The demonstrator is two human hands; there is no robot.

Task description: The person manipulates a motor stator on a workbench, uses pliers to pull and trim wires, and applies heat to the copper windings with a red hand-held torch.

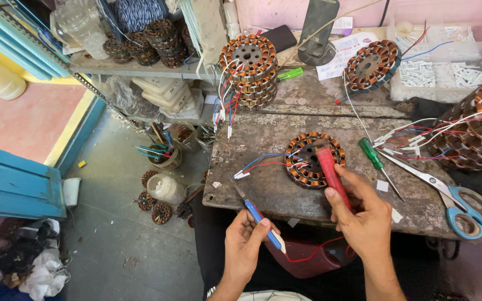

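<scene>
A copper-wound motor stator lies flat on the worn workbench, with blue, red and white leads trailing to its left. My right hand grips a red-handled tool whose tip rests on the stator's centre. My left hand is below the bench's front edge, holding a blue and white tool with a thin metal tip pointing up-left. A thin red wire hangs between my hands.
A green screwdriver and blue-handled scissors lie right of the stator. Stacked stators stand at the back, with more at the right. A clear box of white sleeves sits far right. Tool cups and jars stand on the floor.
</scene>
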